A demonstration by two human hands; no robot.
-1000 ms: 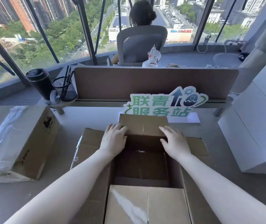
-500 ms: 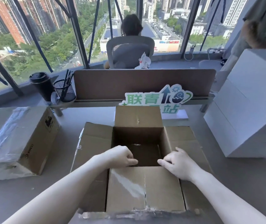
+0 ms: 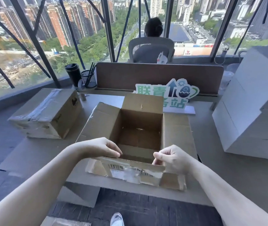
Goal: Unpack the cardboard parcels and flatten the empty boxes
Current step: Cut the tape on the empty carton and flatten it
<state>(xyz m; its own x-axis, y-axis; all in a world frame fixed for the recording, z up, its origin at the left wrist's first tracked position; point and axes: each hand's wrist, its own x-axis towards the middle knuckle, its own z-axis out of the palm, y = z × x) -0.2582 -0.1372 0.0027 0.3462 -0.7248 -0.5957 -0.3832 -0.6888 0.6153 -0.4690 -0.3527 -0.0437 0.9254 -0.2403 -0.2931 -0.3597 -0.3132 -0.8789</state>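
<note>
Both hands have come back from the far flap: the left hand (image 3: 99,148) and right hand (image 3: 172,158) now pinch the near flap (image 3: 130,170) of the empty box (image 3: 138,128), ready for flattening.

A grey desk (image 3: 37,154) fills the middle of the frame. At its centre stands an open cardboard box (image 3: 138,128), flaps spread. Left of it sits a taped, sealed parcel (image 3: 46,114). On the right edge rises a stack of white boxes (image 3: 250,111). Behind the open box stands a green-lettered sign (image 3: 177,93), against a brown divider panel (image 3: 159,77). Upper left of that stand a black tumbler (image 3: 72,74) and a mesh pen holder (image 3: 88,79).
</note>
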